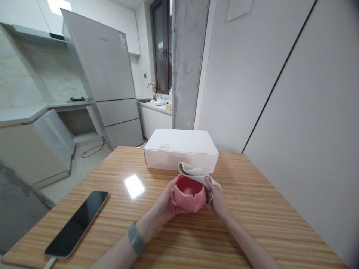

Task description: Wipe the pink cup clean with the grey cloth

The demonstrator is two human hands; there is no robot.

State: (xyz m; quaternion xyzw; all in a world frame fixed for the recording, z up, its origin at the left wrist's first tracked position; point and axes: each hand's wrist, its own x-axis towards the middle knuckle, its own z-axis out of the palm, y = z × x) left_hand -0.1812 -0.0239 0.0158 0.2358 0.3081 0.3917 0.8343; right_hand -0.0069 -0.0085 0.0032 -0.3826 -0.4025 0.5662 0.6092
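Note:
My left hand (pixel 165 203) grips the left side of a pink faceted bowl-like dish (pixel 189 194), holding it just above the wooden table (pixel 266 216). My right hand (pixel 217 200) holds a beige cloth (pixel 193 172) pressed against the dish's right rim, with the cloth draped over the far edge. A grey band sits on my left wrist (pixel 136 237).
A white flat box (pixel 181 149) lies on the table just beyond the dish. A black phone (pixel 77 222) with a cable rests near the table's left front corner. A white wall runs along the right; a fridge (pixel 109 78) and kitchen counters stand behind on the left.

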